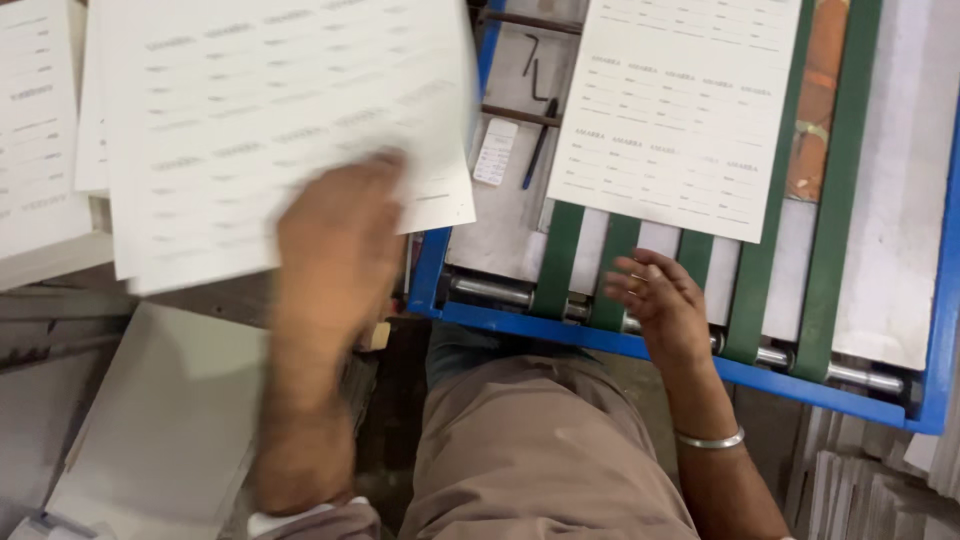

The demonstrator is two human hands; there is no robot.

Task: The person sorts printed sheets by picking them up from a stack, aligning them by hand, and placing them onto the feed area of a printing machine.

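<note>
My left hand (pixel 335 245) is blurred by motion and grips the lower edge of a large white printed sheet (pixel 270 120), held up at the left. My right hand (pixel 660 305) hovers with fingers spread and nothing in it, just above the near end of a blue-framed conveyor (pixel 600 340) with green belts (pixel 560 262). A second white printed sheet (pixel 680 110) lies on those belts, a little beyond my right fingertips. A silver bangle (pixel 710 440) sits on my right wrist.
A stack of white printed sheets (pixel 35 130) stands at far left. Plain white boards (pixel 160 430) lie low at left. A pen (pixel 540 145) and a small white card (pixel 495 152) rest on the grey machine bed. Stacked paper edges (pixel 880 490) show at bottom right.
</note>
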